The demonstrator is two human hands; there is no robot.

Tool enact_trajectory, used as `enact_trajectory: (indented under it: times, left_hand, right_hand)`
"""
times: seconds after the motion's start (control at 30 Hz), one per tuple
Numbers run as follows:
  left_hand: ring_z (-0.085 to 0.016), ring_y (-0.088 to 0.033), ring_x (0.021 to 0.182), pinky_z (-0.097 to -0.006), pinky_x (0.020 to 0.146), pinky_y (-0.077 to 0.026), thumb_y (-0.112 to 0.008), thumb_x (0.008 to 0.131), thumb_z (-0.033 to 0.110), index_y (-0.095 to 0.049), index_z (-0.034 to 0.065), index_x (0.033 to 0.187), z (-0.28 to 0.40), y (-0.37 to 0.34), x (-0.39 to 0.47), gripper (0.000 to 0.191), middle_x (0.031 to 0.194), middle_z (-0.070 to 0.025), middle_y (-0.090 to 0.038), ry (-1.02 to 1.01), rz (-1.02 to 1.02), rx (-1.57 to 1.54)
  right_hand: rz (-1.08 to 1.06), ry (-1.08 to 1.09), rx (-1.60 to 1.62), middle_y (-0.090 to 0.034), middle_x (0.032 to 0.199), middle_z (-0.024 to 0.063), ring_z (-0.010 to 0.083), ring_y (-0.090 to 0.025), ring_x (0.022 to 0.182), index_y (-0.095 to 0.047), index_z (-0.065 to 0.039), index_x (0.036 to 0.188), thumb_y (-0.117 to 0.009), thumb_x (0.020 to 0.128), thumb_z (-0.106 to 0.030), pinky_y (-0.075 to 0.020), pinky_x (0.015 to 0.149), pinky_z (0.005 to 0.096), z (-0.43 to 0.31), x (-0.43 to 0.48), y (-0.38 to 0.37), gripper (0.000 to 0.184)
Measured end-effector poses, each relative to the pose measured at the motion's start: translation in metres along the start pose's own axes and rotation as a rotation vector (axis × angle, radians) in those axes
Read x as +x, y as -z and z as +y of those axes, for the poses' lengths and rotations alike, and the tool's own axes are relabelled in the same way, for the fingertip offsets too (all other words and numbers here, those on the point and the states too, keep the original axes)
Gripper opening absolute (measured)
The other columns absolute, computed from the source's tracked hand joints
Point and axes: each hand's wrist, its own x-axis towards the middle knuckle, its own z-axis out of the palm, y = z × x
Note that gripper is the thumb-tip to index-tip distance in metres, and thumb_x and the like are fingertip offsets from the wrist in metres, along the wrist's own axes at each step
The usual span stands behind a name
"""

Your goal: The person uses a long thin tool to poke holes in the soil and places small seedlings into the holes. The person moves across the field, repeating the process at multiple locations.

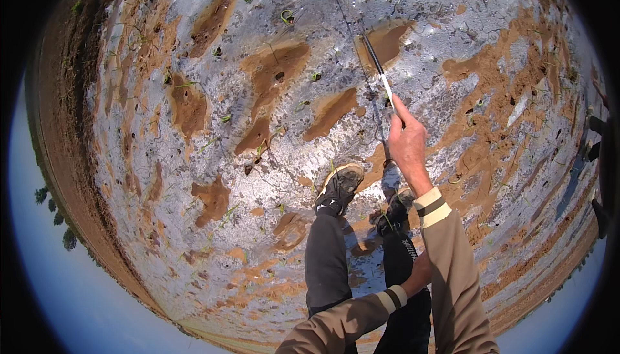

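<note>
My right hand [408,143] grips the white lower end of a thin rod [372,53], with the index finger laid along it. The rod runs away from me, black along its middle, to a bent metal hook at its far tip, by the plastic mulch film [329,165]. Onion-like seedlings [287,17] and small holes [279,76] dot the film near the rod. My left hand [421,270] is by my right knee, mostly hidden behind my right forearm, so its fingers cannot be made out.
My dark shoes [341,184] stand on the film. Muddy puddles [334,113] and wet soil patches spread around. Bare soil [63,112] borders the film at the left. Other people's dark shoes [596,124] show at the right edge.
</note>
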Motion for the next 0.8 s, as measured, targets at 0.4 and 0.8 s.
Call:
enact_trajectory:
  times: [0.4,0.8]
  left_hand:
    - [-0.041,-0.062,0.101,-0.0480,0.085,-0.051,-0.065,0.081,0.014,-0.053,0.0002,0.128,0.001,0.004,-0.003,0.051,0.112,-0.0220,-0.063,-0.192,0.001,0.295]
    - [-0.041,-0.062,0.101,-0.0479,0.085,-0.051,-0.065,0.081,0.014,-0.053,0.0002,0.128,0.011,0.003,-0.008,0.050,0.111,-0.0220,-0.063,-0.141,-0.051,0.267]
  right_hand:
    - [-0.092,-0.007,0.125,-0.057,0.065,0.0208,0.0251,-0.053,0.055,-0.061,-0.007,0.134,-0.054,0.094,-0.008,-0.0444,0.057,0.0403,0.002,-0.014,-0.028,0.040]
    - [-0.002,0.298,-0.344,-0.060,0.084,0.0156,0.0389,-0.062,0.071,-0.046,-0.016,0.146,-0.059,0.088,-0.004,-0.0522,0.065,0.0494,0.028,-0.032,-0.029,0.061]
